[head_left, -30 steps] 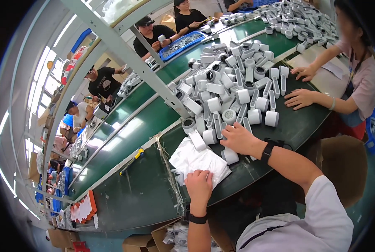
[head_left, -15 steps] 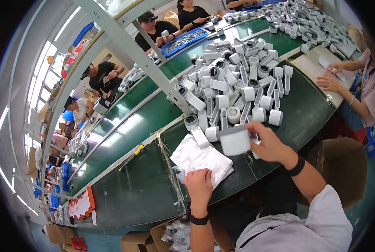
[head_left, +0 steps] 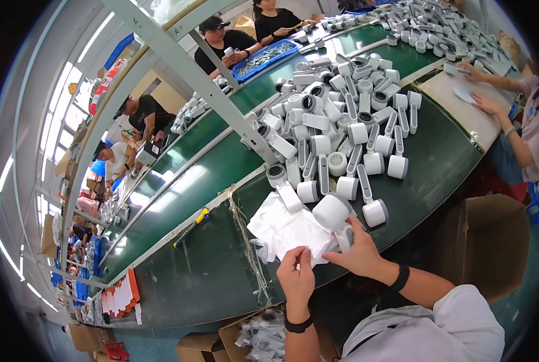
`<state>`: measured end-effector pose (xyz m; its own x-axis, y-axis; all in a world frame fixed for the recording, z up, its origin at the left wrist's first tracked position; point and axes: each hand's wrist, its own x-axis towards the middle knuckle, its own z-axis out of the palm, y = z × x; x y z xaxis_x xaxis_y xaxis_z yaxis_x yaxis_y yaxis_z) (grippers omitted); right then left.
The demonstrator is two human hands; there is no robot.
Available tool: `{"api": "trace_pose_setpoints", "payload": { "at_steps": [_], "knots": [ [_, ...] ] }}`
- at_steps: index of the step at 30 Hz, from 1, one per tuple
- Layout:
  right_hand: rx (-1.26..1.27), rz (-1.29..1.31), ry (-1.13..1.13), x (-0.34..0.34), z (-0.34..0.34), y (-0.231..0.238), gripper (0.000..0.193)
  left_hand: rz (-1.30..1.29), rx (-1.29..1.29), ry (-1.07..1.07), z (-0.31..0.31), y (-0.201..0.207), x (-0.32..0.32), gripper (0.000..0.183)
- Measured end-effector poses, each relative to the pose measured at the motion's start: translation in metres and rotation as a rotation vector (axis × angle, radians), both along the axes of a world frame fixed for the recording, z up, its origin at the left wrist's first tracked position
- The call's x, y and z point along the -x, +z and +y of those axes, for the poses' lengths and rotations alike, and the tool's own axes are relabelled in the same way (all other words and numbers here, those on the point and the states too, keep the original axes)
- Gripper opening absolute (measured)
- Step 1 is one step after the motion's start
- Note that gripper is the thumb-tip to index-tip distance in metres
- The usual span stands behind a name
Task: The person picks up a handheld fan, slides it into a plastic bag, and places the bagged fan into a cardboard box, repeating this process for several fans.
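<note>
My right hand (head_left: 361,248) is closed round the short handle of a white handheld device with a round, drum-shaped head (head_left: 332,211). The head points away from me, over a stack of thin white plastic bags (head_left: 275,228). At the near edge of the stack, my left hand (head_left: 297,274) pinches the edge of a bag between thumb and fingers. Just right of the held device lies another device of the same kind (head_left: 375,212), its handle pointing away. Beyond it spreads a large heap of such white and grey devices (head_left: 337,163), some showing grilles or dark round openings.
A yellow and black cutter knife (head_left: 191,227) lies left on the green table (head_left: 191,277). Orange and white cards (head_left: 121,294) are at its left end. A metal post (head_left: 203,72) rises behind. Cardboard boxes (head_left: 493,241) stand below. A co-worker's hands (head_left: 487,102) work at the right.
My right hand has moved nearer and slightly left, turning the device so its head now points away. My left hand has shifted right along the bags and now pinches an edge.
</note>
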<state>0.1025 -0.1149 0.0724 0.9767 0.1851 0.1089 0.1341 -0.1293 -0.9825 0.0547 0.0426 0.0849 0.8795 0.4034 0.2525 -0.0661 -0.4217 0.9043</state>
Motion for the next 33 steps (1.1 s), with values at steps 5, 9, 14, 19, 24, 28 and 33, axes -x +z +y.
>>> {"api": "trace_pose_setpoints", "payload": {
  "at_steps": [5, 9, 14, 19, 24, 28, 33],
  "knots": [
    [0.237, -0.065, -0.100, -0.014, 0.008, -0.006, 0.058, 0.021, 0.216, 0.056, -0.002, -0.002, 0.004, 0.017],
    [0.197, -0.087, -0.132, -0.016, 0.001, 0.011, 0.055, 0.011, 0.284, 0.068, -0.007, 0.006, 0.006, 0.019],
    [0.254, -0.035, -0.039, -0.018, -0.014, 0.028, 0.061, 0.137, 0.086, 0.079, -0.011, 0.005, 0.001, 0.018],
    [0.012, 0.078, 0.116, -0.007, -0.064, 0.033, 0.068, 0.103, 0.267, 0.097, -0.011, 0.003, -0.001, 0.020],
    [-0.101, 0.497, 0.725, -0.008, -0.102, 0.055, 0.092, 0.132, 0.290, 0.019, -0.013, 0.004, -0.001, 0.026],
    [0.039, 0.545, 0.876, -0.023, -0.089, 0.053, 0.102, 0.157, 0.359, -0.058, -0.014, -0.001, 0.000, 0.029],
    [0.055, 0.685, 0.947, -0.036, -0.073, 0.037, 0.089, 0.171, 0.360, -0.081, -0.005, 0.002, 0.010, 0.026]
  ]
}}
